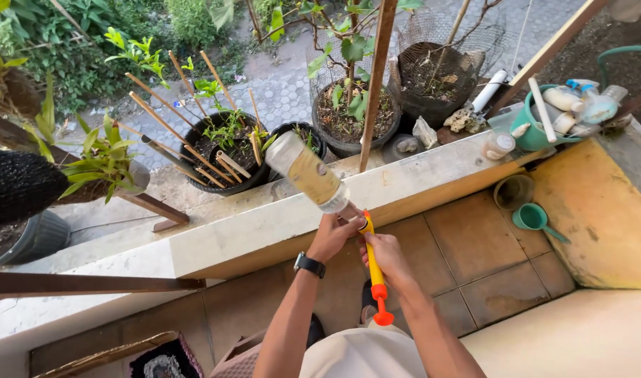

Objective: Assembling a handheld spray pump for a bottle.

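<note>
The left hand (332, 236) is clenched round the sprayer bottle (308, 171) neck; the right hand (383, 253) grips the orange pump (375, 269). Light, rigid, likely slippery plastic.

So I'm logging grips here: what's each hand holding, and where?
Left hand grips the plastic bottle at its neck end; right hand holds the yellow-orange pump sprayer around its barrel.

A pale stone ledge (264, 224) ran across; a small jar (499, 145) and a green bucket (537, 126) stood at its right end. On the tiled floor (467, 259) below lay a green scoop (534, 218) beside a brown pot (513, 190).
</note>
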